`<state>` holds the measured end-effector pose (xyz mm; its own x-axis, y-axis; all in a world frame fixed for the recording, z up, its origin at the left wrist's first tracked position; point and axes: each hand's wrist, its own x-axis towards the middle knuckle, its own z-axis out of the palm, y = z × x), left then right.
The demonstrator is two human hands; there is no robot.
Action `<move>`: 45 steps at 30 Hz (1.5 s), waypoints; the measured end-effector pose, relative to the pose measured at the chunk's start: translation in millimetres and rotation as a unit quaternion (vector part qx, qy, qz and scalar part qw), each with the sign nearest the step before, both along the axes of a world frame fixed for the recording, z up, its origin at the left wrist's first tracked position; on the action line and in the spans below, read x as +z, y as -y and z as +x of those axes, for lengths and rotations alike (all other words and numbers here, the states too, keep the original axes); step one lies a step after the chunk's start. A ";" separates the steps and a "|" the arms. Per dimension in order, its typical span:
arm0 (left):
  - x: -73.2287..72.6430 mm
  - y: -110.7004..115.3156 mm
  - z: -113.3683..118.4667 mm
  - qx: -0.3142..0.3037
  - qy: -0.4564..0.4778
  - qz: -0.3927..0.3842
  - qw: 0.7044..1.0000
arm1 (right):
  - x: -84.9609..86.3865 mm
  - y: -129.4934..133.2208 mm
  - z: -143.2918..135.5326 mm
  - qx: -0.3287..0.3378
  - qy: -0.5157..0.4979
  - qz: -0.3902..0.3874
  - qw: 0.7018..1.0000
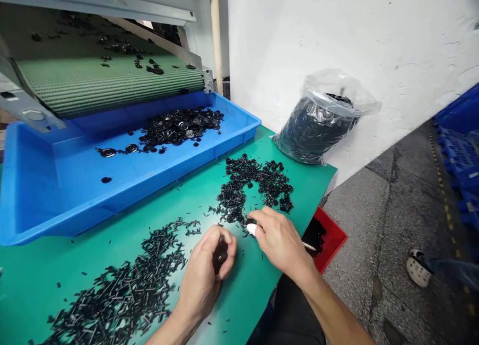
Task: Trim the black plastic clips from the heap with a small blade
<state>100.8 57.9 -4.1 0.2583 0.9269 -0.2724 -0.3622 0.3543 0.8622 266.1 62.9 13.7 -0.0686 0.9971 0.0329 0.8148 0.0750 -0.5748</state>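
Note:
My left hand (207, 265) is curled closed around several dark, rounded plastic pieces (220, 255), partly hidden by the fingers. My right hand (279, 238) is bent over the near edge of a pile of small black round parts with stems (258, 178). A white tip (251, 229) shows at its thumb, and the pale end of a slim tool (309, 247) sticks out beneath the palm side. What lies between those fingertips is mostly hidden. To the left of my left hand spreads a heap of black branched plastic sprues (130, 280).
A blue tray (164, 178) with black parts sits under a green conveyor belt (123, 83). A clear bag of black parts (318, 125) leans against the white wall. Below the green table's (239, 305) right edge is a red bin (335, 243). Another person's shoe (418, 268) is on the floor.

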 end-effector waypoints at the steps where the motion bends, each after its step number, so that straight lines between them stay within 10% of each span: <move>1: 1.3 -1.1 -0.3 -0.001 0.011 -0.001 1.000 | -1.2 -0.3 -0.8 -0.001 -0.001 -0.002 1.000; 24: -7.8 -3.8 -2.7 -0.061 -0.033 -0.015 0.997 | 5.1 23.8 -14.5 -0.016 -0.185 0.068 0.980; 45: -8.3 1.2 1.7 -0.027 -0.053 0.006 0.998 | 2.7 48.0 -16.8 0.024 0.103 0.115 0.988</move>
